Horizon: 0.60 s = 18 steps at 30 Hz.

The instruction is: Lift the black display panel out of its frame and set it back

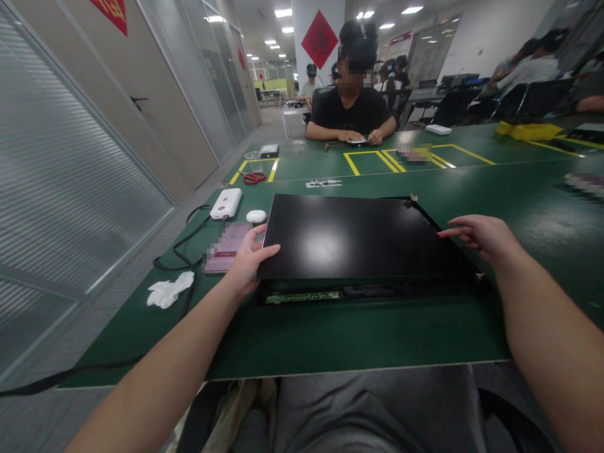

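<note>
A thin black display panel (349, 242) lies tilted over the green table, its left side lifted. My left hand (250, 258) is closed on the panel's left edge, thumb on top and fingers beneath. Under it is a black frame or backing (401, 289), with a green circuit strip (302, 297) showing along the near side. My right hand (484, 236) is open beside the right edge, its index finger stretched toward the panel; whether it touches the edge I cannot tell. Small light tabs (413, 198) stick out at the right corners.
Left of the panel lie a phone (226, 248), a white earbud case (256, 216), a white power bank (226, 203), a black cable (182, 248) and crumpled tissue (170, 289). Red scissors (253, 178) rest farther off. Across the table (358, 346) sits a person (352, 107).
</note>
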Motion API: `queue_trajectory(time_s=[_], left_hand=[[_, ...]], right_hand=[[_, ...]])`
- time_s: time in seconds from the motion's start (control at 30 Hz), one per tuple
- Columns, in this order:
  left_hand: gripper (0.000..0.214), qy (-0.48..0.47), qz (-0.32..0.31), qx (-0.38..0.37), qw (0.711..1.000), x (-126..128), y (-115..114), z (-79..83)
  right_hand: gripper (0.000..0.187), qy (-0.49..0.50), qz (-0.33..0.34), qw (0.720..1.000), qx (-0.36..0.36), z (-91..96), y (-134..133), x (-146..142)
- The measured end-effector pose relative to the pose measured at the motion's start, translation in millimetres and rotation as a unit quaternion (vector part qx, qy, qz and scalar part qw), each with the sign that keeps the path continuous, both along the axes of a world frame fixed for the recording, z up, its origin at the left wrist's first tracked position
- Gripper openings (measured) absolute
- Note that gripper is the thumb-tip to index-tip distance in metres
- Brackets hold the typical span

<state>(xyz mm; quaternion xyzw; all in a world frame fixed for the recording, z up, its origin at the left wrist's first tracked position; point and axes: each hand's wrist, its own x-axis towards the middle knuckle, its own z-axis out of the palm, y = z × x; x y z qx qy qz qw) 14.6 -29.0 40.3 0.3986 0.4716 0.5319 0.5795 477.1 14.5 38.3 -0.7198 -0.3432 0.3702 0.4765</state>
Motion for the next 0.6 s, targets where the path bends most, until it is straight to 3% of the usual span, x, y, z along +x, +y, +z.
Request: queue_trajectory(time_s=[0.27, 0.6], left_hand=[[0.075, -0.003, -0.007, -0.007, 1.000, 1.1, 2.4, -3.2], [0.070, -0.006, -0.012, -0.014, 1.000, 2.3, 2.3, -3.4]], right_hand=[[0.008, -0.015, -0.009, 1.000, 0.015, 4.6, -4.1, -6.9], [0.005, -0.087, -0.005, 0.996, 0.024, -5.0, -1.8, -0.3]])
